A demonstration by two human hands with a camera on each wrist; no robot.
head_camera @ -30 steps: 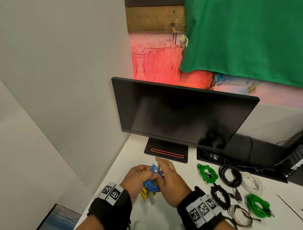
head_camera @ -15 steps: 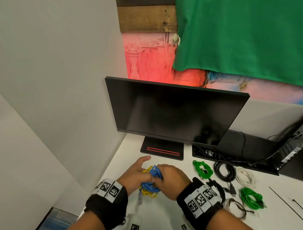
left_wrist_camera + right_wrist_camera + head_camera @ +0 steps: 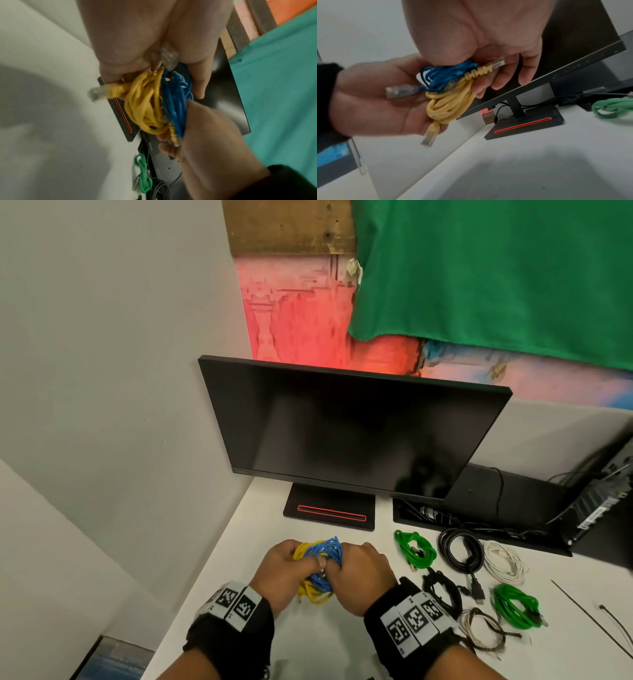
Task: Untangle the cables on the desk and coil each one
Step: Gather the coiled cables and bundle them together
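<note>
A yellow network cable (image 3: 310, 590) (image 3: 142, 100) (image 3: 450, 105) and a thin blue cable (image 3: 327, 553) (image 3: 175, 102) (image 3: 443, 77) are tangled in one bundle, held above the white desk (image 3: 239, 542) in front of the monitor. My left hand (image 3: 284, 570) (image 3: 373, 97) grips the yellow side. My right hand (image 3: 359, 573) (image 3: 205, 142) grips the blue side, fingers curled round the strands. Clear plugs (image 3: 399, 90) stick out of the bundle.
A black monitor (image 3: 349, 433) on its red-striped base (image 3: 329, 508) stands just behind the hands. To the right lie coiled cables: two green (image 3: 414, 549), black (image 3: 460, 553), white (image 3: 503, 563) and a braided one (image 3: 483, 631). The desk's left edge runs beside my left wrist.
Both hands have closed in on the bundle; the right hand's fingers, stretched over it a second ago, now curl round the blue strands. The camera has tilted slightly.
</note>
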